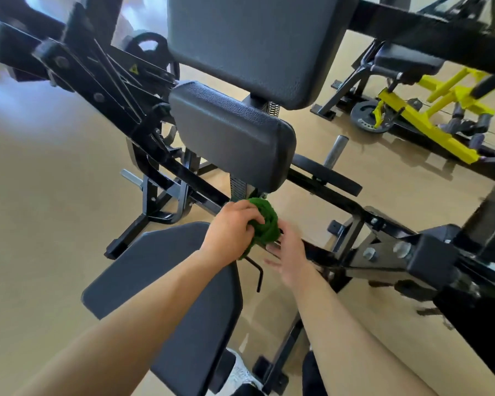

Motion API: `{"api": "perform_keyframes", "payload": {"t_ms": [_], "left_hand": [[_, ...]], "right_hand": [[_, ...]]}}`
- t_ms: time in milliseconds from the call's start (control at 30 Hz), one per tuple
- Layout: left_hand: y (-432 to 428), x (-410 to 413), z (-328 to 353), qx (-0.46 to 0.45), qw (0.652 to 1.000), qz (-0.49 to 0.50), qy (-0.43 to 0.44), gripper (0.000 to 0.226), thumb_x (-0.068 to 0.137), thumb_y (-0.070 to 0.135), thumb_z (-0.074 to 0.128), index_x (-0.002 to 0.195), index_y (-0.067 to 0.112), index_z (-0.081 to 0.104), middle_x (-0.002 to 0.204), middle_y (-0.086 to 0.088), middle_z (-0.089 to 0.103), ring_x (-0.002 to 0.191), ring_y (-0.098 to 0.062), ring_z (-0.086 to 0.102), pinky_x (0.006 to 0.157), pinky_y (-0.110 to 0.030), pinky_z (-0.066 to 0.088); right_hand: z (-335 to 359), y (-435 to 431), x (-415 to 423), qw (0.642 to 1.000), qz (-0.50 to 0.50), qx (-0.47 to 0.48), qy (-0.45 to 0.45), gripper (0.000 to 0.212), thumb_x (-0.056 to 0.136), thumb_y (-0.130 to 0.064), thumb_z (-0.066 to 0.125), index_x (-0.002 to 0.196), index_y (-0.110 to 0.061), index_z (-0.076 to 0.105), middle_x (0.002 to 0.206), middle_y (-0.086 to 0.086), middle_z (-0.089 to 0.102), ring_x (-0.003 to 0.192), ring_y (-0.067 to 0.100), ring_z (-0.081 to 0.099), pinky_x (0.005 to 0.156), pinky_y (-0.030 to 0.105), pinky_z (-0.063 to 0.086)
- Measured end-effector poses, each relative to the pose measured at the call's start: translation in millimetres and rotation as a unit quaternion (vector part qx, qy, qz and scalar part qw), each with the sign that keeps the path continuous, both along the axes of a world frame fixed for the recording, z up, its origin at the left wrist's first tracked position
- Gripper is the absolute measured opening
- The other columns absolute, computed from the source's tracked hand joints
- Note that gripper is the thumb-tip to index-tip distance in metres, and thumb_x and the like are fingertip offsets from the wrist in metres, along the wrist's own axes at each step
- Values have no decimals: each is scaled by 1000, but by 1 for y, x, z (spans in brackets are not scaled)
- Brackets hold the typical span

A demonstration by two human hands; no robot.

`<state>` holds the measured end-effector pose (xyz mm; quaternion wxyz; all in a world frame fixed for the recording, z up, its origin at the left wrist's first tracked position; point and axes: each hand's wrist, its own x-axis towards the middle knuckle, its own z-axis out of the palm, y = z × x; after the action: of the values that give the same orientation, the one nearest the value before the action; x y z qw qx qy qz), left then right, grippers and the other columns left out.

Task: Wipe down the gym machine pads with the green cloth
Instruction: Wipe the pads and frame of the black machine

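Both busy: L hand (232, 224) grips green cloth (265, 221), wadded for firm wiping; R hand (289, 252) slack-fingered beside it, prob. helping bunch, near middle pad (229, 132).

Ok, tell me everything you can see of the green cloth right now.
The green cloth is dark green and fuzzy-looking, bunched into a loose ball with a tail hanging below. The left hand grips it from the left; the right hand, fingers straight, seems to touch its lower right edge. It sits just below the middle pad, not on it.
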<state>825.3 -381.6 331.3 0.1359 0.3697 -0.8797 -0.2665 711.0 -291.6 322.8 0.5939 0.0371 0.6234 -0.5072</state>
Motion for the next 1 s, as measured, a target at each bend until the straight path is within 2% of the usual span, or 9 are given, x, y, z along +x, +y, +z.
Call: {"api": "perform_keyframes", "payload": {"t_ms": [100,233,400,467,567,667,767,867,1000], "left_hand": [[25,0,34,182,973,99,100,36,84,-2,59,101,28,70,115,5,64,109,-17,59,94,-32,50],[58,9,61,312,928,132,152,54,86,0,57,121,41,59,122,8,62,112,-14,60,89,-31,55],[90,19,85,259,946,145,132,41,86,6,58,108,39,69,123,6,62,116,-16,58,99,-38,53],[103,22,97,248,947,157,129,29,87,17,61,109,34,69,125,6,59,118,-15,55,101,-35,49],[127,24,110,298,916,208,168,27,83,39,58,108,32,68,127,2,58,117,-16,56,98,-33,49],[161,20,115,330,892,253,177,23,94,28,59,116,34,63,119,-1,66,107,-19,65,87,-33,57],[197,11,121,367,876,279,143,38,97,28,58,133,37,53,121,0,65,101,-16,66,78,-34,60],[231,-1,133,382,868,298,109,39,98,29,57,136,33,54,111,3,67,91,-11,66,62,-27,56],[265,-13,144,355,875,316,89,30,98,23,57,127,24,64,110,-5,71,94,-19,70,72,-35,63]], "right_hand": [[17,13,18,997,-36,-45,-57,42,96,-59,49,120,-32,71,129,10,68,122,32,62,109,56,43],[41,28,23,987,-56,-103,-111,47,99,-49,43,112,-17,74,114,18,72,108,35,68,96,48,53],[79,35,20,994,-33,-106,3,38,98,-9,41,131,-22,56,123,25,64,102,41,69,73,49,61],[93,44,19,992,3,-112,50,44,98,-2,39,131,-24,56,123,23,65,104,39,68,82,52,61],[106,63,14,990,60,-88,94,42,98,-6,43,131,-18,64,124,21,67,110,39,67,98,56,55],[121,96,8,981,124,-66,137,33,100,-10,44,121,-13,69,116,19,70,107,37,67,99,51,55],[132,135,-1,968,194,-36,158,29,102,-18,44,110,-12,71,113,18,71,105,35,67,97,47,56],[140,170,-11,955,230,-20,185,33,100,-22,45,116,-6,69,114,19,70,105,35,67,97,47,55],[150,205,-21,941,262,-27,212,39,92,-33,47,108,-7,71,111,18,71,104,35,67,99,49,54]]}}
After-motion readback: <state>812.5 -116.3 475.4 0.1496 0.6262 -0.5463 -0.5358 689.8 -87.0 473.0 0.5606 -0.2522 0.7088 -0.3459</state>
